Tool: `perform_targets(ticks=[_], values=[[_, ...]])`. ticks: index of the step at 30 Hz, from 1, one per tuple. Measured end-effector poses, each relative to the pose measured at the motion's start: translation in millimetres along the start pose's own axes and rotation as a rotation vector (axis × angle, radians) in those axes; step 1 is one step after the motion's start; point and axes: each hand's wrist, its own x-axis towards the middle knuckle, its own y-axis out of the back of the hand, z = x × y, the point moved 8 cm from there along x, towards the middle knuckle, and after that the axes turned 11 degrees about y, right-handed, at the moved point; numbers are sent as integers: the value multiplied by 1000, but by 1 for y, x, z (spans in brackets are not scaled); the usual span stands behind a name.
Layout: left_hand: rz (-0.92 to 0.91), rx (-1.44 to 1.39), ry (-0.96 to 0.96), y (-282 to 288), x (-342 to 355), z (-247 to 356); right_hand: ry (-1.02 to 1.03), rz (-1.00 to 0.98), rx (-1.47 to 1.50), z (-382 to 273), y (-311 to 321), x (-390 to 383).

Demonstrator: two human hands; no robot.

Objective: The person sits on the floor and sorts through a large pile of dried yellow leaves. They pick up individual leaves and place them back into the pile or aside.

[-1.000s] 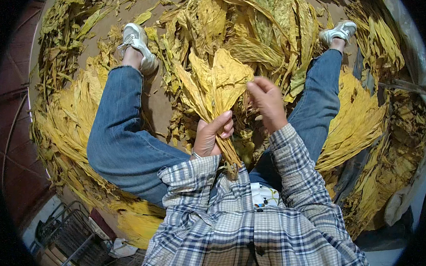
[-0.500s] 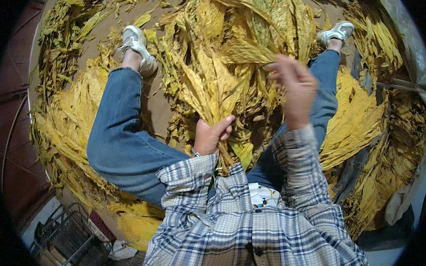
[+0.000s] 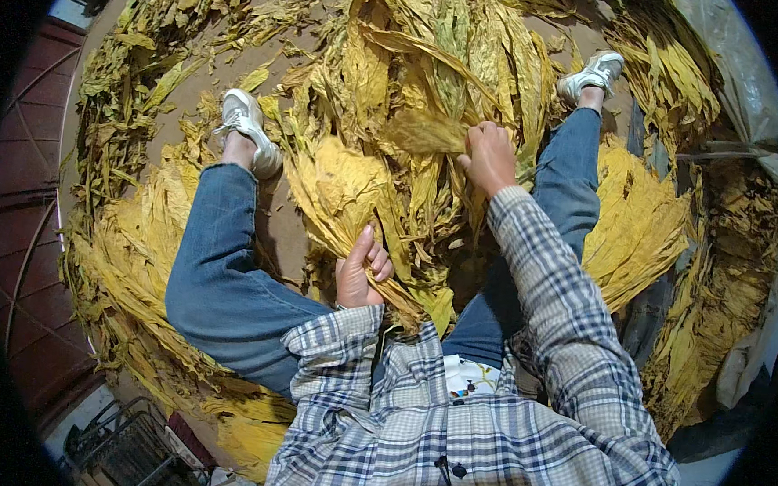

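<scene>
My left hand is closed round the stem end of a fanned bundle of yellow dried leaves, held low between my legs. Farther forward and to the right, my right hand has its fingers closed on a darker olive-yellow leaf, which is blurred and points leftward. Behind both hands lies a tangled heap of yellow and greenish leaves. A loose greenish-yellow leaf hangs just right of the held stems.
Fanned piles of yellow leaves lie outside my left leg and right leg, on a brown ground sheet. Clear plastic sheeting edges the right side. A dark red barred panel and a metal-framed rack stand at the left.
My right hand has moved forward to the heap and closed on a leaf. My left hand still grips the bundle, whose leaves lie further left. The whole view has shifted somewhat.
</scene>
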Motion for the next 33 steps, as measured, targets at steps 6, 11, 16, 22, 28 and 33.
perform_targets(ticks=[6, 11, 16, 22, 28, 33], values=[[23, -112, -107, 24, 1, 14, -70, 571, 846, -17, 144, -8], [-43, -70, 5, 4, 6, -5, -371, 355, 1454, 4, 108, -47], [-60, -25, -18, 5, 10, -4, -536, 418, 1823, -4, 86, -60], [-166, 5, -13, -19, -1, 5, -405, -7, 1879, -79, 77, -36], [-83, 348, -10, -21, -1, -15, -596, 41, 1707, -107, -3, -59], [-3, 370, -37, -21, -1, -11, -502, -73, 1475, -103, 2, -65]])
